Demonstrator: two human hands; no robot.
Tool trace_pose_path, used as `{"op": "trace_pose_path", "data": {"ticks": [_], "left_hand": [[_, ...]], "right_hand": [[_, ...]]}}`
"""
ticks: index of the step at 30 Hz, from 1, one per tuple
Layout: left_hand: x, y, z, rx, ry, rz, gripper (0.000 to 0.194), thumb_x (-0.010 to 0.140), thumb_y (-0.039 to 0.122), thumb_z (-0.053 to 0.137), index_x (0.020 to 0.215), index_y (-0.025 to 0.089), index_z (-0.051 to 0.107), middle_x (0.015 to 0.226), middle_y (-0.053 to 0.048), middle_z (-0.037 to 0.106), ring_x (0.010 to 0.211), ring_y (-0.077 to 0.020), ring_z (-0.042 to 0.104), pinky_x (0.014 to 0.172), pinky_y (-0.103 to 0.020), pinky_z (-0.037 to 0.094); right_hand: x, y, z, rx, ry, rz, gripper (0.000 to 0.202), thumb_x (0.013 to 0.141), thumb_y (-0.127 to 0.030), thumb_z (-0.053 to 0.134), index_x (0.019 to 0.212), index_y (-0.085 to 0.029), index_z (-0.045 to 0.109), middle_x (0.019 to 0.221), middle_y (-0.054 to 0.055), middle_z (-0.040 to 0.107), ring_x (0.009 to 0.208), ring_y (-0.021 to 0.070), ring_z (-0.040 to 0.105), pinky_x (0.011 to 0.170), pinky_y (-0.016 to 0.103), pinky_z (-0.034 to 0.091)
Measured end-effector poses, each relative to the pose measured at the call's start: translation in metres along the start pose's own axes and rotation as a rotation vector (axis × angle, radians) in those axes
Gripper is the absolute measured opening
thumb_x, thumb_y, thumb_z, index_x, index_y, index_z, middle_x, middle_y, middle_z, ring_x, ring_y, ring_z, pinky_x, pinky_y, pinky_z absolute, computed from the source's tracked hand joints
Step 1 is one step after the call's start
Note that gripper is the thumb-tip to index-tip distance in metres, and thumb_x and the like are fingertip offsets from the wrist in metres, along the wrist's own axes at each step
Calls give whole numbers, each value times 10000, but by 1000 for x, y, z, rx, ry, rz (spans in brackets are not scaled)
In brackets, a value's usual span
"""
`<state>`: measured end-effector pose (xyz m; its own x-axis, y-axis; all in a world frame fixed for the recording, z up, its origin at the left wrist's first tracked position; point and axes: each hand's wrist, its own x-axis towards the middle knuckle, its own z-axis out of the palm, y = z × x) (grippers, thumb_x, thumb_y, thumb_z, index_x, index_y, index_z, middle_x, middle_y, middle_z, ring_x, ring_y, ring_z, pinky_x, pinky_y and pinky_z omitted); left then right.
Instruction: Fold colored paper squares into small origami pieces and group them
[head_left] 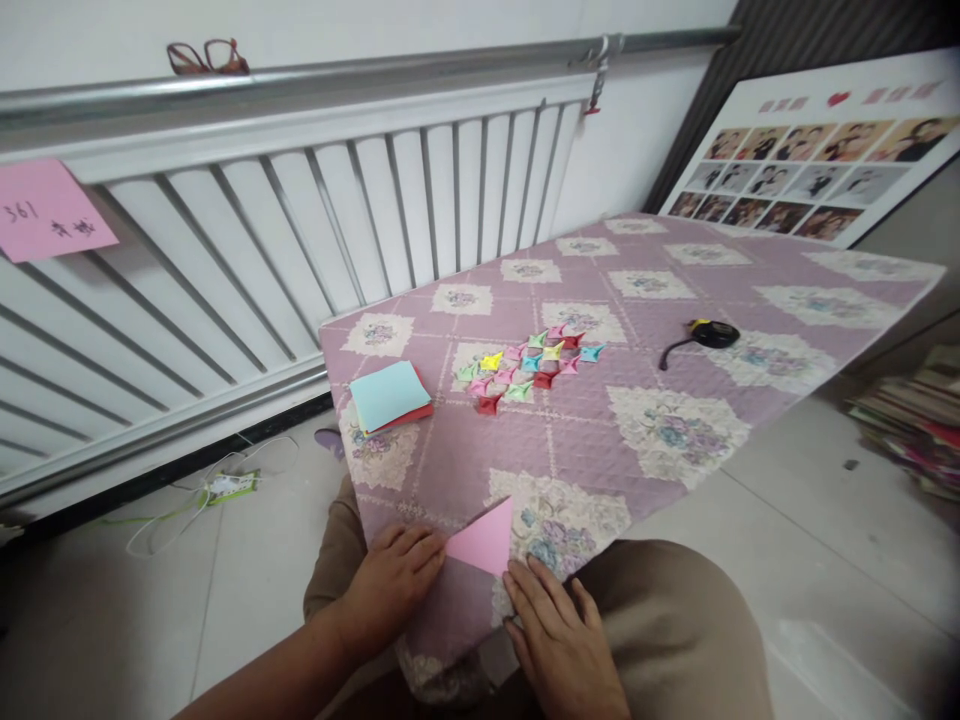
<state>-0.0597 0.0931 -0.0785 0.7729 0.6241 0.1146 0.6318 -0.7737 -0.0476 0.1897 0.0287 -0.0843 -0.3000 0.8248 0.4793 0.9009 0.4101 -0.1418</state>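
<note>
A pink paper [486,540], folded into a triangle, lies on the purple flowered tablecloth [457,470] near the front corner of the table. My left hand [397,580] rests flat at the triangle's left tip, fingers spread a little. On the other side, my right hand [559,630] lies with its fingers stretched out and the fingertips at the paper's lower right corner. Beyond the hands sit several small folded paper shapes [531,363] in pink, red, yellow, green and blue. A stack of square paper with light blue on top [390,397] is at the left edge.
A black and yellow tape measure [714,333] with a strap lies on the right of the table. Behind stands a white radiator [375,200], with glasses [208,60] on the pipe above. A photo board [810,160] leans at the back right. A power strip [229,487] lies on the floor.
</note>
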Motion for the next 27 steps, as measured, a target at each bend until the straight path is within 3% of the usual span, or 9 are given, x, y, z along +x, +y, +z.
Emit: {"op": "trace_pose_path", "data": {"ticks": [7,12,15,20,23,27], "left_hand": [[2,2,-2,-40,11,-22,254,952,215,470,1193,220,551,1260,-13,592,1111,-195,521,932,-347,369],[2,2,0,-133,43,-81,234,934,178,483,1141,237,576,1216,-7,608,1120,-181,512,943,-333,382],[6,4,-3,-236,69,-167,223,893,148,510,1076,243,596,1152,-1,626,1078,-174,531,941,-329,401],[19,16,-3,-273,145,-235,311,834,154,542,1139,214,565,1165,-41,591,1062,-204,521,928,-354,428],[29,20,0,-208,187,-192,256,860,152,529,1100,224,576,1140,-32,591,1044,-204,518,905,-355,428],[40,14,0,-164,161,-157,127,876,150,547,965,226,598,1004,-6,614,949,-183,532,840,-333,429]], "right_hand": [[11,-9,-5,111,27,90,211,899,-246,502,1084,-241,604,1007,20,678,953,201,583,904,379,330],[35,-22,8,206,-118,222,273,744,-195,718,998,-250,632,925,18,644,877,209,573,789,333,407],[43,-17,17,175,-164,220,257,712,-190,753,935,-256,644,886,16,632,866,217,568,748,322,414],[39,-7,23,45,-106,71,158,810,-212,662,962,-243,631,842,17,615,799,194,553,729,308,410],[36,-7,23,4,-44,28,67,879,-214,566,913,-227,622,794,18,592,773,187,543,729,305,407],[35,-11,22,22,0,35,136,910,-202,502,828,-215,609,770,23,579,773,181,548,746,300,422]]}}
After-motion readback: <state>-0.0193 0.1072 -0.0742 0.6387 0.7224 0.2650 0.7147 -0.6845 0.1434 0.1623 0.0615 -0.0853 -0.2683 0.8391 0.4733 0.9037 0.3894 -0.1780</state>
